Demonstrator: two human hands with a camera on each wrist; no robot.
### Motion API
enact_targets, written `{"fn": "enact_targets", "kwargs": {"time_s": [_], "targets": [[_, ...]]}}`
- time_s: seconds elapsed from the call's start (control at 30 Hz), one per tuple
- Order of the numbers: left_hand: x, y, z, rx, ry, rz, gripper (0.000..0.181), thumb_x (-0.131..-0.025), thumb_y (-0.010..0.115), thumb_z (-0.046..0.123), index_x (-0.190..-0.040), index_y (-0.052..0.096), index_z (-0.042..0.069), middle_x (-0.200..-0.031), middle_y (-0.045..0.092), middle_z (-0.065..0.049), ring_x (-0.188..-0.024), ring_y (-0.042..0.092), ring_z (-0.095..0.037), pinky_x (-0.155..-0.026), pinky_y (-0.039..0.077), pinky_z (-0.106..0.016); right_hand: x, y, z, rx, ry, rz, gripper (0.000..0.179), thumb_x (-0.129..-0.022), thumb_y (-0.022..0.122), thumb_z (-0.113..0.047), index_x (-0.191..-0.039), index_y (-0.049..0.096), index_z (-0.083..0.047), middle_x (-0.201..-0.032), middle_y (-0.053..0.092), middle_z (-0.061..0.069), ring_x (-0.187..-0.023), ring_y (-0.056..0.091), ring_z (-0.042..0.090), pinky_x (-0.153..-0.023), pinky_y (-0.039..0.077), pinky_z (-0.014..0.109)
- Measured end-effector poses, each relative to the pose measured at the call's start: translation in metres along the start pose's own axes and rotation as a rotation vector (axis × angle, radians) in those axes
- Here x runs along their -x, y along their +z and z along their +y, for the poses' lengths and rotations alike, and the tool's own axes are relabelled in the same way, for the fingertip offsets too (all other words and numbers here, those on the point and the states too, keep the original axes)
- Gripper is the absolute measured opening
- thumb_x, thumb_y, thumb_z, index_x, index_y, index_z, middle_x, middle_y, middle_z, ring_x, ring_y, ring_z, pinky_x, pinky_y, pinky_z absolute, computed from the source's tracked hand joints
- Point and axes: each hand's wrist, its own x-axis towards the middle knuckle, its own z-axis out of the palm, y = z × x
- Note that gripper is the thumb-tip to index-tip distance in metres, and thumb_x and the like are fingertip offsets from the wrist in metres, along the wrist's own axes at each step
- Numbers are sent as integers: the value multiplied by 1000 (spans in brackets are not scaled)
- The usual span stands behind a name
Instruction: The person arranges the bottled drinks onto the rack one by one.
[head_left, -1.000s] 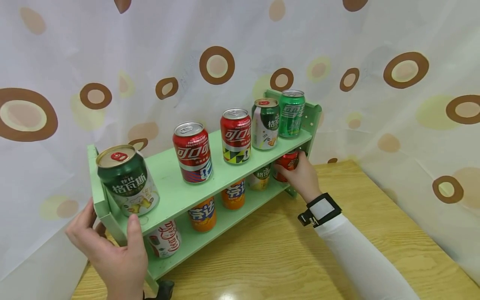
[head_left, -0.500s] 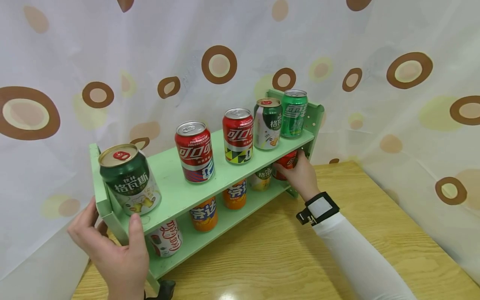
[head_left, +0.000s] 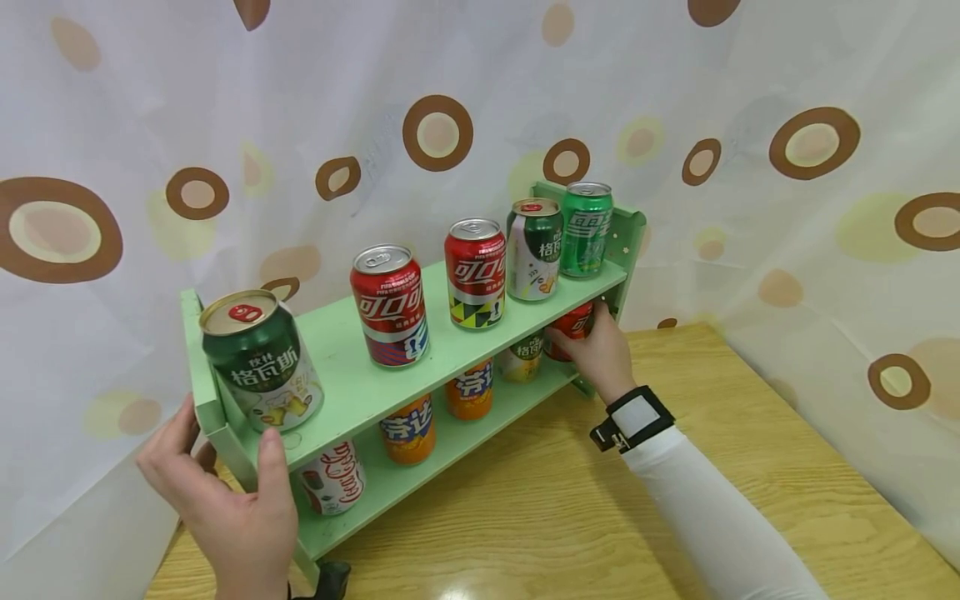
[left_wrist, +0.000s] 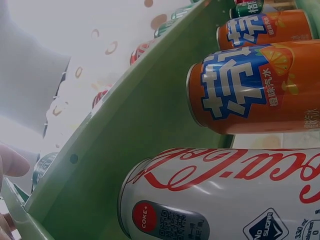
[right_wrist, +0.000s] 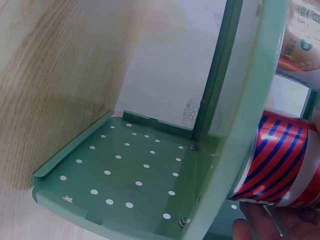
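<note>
A green two-tier shelf (head_left: 333, 342) stands on the table with drink cans on both levels. My left hand (head_left: 232, 508) grips its left end, thumb at the top board's front edge and fingers around the side panel, beside a green-and-white kvass can (head_left: 262, 367). At the lower level's right end, my right hand (head_left: 603, 354) holds a red Coca-Cola can (right_wrist: 282, 160) between thumb and fingers. In the head view that hand and the upper board partly hide the can. The right wrist view shows fingertips (right_wrist: 260, 222) against the can's side.
Two red Coca-Cola cans, another kvass can (head_left: 534, 250) and a green can (head_left: 587, 229) stand on top. Below are a white Coca-Cola can (left_wrist: 225, 195), two orange Fanta cans (left_wrist: 250, 87) and a kvass can (head_left: 522, 357). A patterned sheet (head_left: 480, 83) hangs behind the wooden table (head_left: 525, 492).
</note>
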Motion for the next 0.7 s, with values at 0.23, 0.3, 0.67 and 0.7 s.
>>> {"fn": "enact_targets", "kwargs": {"time_s": [0.23,0.3,0.67,0.7], "targets": [[0,1,0,17,-4,13,67,-81,63,0,-145,43,1,-138,36,7,-132,41,-16,-100,42,-23,3,1,-1,-34,-16,-5,86,-90,76,-42,-153,34,0,-138,57,26,-123,60,43,-102,51,59],[1,1,0,20,-5,20,67,-81,63,0,-145,43,0,-138,37,6,-131,41,-16,-100,42,-23,4,0,-2,-47,-25,-17,86,-91,76,-41,-154,32,-1,-140,56,26,-125,59,43,-104,50,59],[1,2,1,19,-10,25,67,-81,63,0,-145,43,0,-139,37,6,-132,42,-16,-99,41,-22,26,-18,-7,-68,-33,-48,83,-96,70,-40,-156,32,3,-150,47,27,-132,53,45,-108,48,58],[1,1,1,16,-14,24,67,-81,63,0,-146,42,0,-139,36,6,-132,42,-15,-98,40,-22,30,-20,-7,-56,-28,-50,83,-96,70,-41,-156,32,4,-150,47,28,-131,53,45,-107,48,58]]}}
